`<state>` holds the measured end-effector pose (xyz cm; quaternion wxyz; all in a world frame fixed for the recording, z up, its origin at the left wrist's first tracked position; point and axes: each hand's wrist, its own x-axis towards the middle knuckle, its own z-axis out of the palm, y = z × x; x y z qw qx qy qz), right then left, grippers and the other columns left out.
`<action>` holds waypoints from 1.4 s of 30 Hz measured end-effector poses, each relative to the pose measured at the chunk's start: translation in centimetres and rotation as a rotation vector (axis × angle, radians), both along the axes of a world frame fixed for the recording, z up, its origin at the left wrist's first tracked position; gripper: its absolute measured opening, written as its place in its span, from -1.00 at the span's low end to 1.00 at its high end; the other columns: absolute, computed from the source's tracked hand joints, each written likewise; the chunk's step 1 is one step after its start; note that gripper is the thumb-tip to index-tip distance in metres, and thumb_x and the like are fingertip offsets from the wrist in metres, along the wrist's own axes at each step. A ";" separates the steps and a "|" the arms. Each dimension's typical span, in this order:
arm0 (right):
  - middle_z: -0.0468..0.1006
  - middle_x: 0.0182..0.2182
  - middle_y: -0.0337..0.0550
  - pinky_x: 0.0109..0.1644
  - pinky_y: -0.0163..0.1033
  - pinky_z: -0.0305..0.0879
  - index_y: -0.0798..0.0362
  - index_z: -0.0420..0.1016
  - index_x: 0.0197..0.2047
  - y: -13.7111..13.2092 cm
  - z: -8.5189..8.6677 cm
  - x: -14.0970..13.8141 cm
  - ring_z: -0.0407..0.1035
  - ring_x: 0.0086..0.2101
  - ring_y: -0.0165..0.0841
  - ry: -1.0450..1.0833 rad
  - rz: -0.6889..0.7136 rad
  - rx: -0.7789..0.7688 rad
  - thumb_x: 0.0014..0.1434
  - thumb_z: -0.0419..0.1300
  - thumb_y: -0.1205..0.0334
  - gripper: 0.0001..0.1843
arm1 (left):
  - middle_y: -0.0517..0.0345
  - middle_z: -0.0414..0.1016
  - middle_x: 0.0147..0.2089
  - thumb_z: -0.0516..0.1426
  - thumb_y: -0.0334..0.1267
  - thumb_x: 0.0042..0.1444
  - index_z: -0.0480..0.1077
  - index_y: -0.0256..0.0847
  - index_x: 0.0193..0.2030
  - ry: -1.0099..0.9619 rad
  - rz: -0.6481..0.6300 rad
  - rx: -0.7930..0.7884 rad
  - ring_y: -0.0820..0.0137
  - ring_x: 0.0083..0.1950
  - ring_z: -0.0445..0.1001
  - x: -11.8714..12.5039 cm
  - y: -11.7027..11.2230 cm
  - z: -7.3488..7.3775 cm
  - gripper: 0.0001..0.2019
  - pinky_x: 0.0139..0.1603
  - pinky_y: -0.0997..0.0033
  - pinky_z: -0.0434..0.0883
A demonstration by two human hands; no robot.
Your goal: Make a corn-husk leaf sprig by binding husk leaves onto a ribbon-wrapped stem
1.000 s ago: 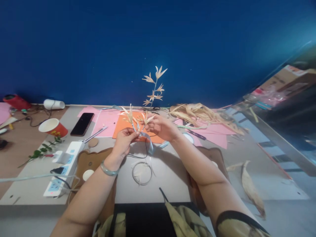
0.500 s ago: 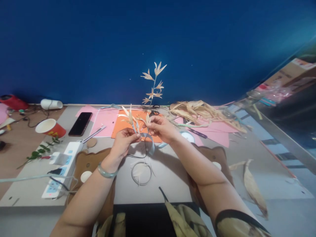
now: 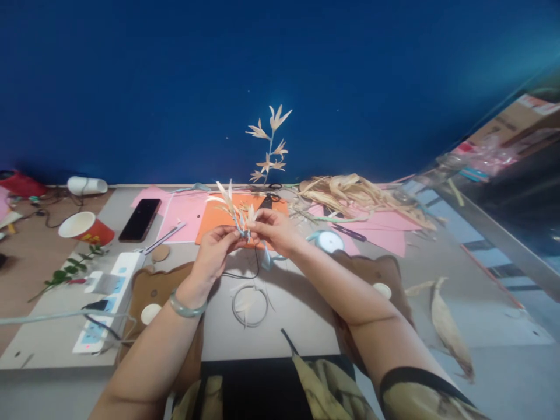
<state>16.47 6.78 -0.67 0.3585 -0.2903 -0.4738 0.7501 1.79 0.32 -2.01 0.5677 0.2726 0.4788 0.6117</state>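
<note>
Over the middle of the table, my left hand (image 3: 215, 249) pinches the blue-wrapped stem of a small spray of pale husk flowers (image 3: 228, 199). My right hand (image 3: 276, 232) closes its fingertips on a small husk flower (image 3: 251, 213) against that stem. Below the right fingers hangs a strip of light blue tape (image 3: 266, 258), leading towards a tape roll (image 3: 331, 241) by the right wrist. Beyond the hands, a taller husk-flower stem (image 3: 270, 143) stands upright before the blue wall. Where the stems meet, my fingers hide the joint.
A wire coil (image 3: 249, 306) lies in front of me. To the left are a power strip (image 3: 107, 303), a phone (image 3: 140, 220) and a red paper cup (image 3: 86, 228). Dried husks (image 3: 350, 192), scissors (image 3: 269, 201) and a dark-handled tool (image 3: 349, 232) lie further back.
My right hand has moved left and slightly down, bringing its flower against the stem in my left hand. The blue tape loop has sunk into a hanging strip, and the roll shows more.
</note>
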 end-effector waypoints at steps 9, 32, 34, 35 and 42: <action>0.51 -0.61 -0.29 -0.47 -0.37 0.41 0.09 0.31 -0.43 -0.3 0.0 -0.3 0.43 -0.58 -0.46 -0.007 -0.034 0.069 -0.13 0.42 0.19 -0.65 | -0.02 0.61 -0.36 0.36 -0.20 -0.18 0.50 -0.37 -0.36 0.027 -0.104 0.012 0.39 -0.35 0.57 0.1 -0.3 0.1 -0.71 -0.27 0.47 0.49; 0.47 -0.59 -0.31 -0.42 -0.29 0.37 0.07 0.29 -0.41 -0.3 -0.2 -0.3 0.39 -0.56 -0.44 -0.036 -0.030 0.176 -0.10 0.39 0.16 -0.66 | 0.00 0.60 -0.41 0.39 -0.24 -0.27 0.48 -0.37 -0.34 0.119 -0.061 -0.003 0.34 -0.37 0.58 0.2 -0.4 0.0 -0.66 -0.23 0.36 0.50; 0.48 -0.52 -0.28 -0.36 -0.29 0.36 0.08 0.34 -0.37 0.3 -0.3 0.1 0.39 -0.50 -0.44 -0.075 0.006 0.247 -0.11 0.38 0.18 -0.68 | 0.05 0.58 -0.45 0.39 -0.24 -0.29 0.47 -0.37 -0.36 0.118 -0.028 0.006 0.37 -0.42 0.56 0.2 -0.3 -0.1 -0.65 -0.26 0.37 0.50; 0.48 -0.48 -0.26 -0.32 -0.30 0.34 0.09 0.37 -0.34 0.6 -0.3 0.3 0.39 -0.46 -0.44 -0.110 0.025 0.292 -0.12 0.38 0.20 -0.69 | 0.08 0.57 -0.47 0.39 -0.24 -0.30 0.46 -0.36 -0.36 0.114 -0.011 0.010 0.38 -0.44 0.56 0.1 -0.3 -0.1 -0.65 -0.27 0.37 0.51; 0.52 -0.36 -0.17 -0.18 -0.28 0.26 0.13 0.48 -0.32 1.8 -0.5 1.0 0.38 -0.30 -0.37 -0.411 0.191 0.612 0.02 0.24 0.23 -0.84 | 0.11 0.54 -0.51 0.39 -0.23 -0.31 0.45 -0.36 -0.38 0.110 0.002 -0.008 0.40 -0.46 0.54 0.1 -0.2 0.0 -0.65 -0.35 0.42 0.49</action>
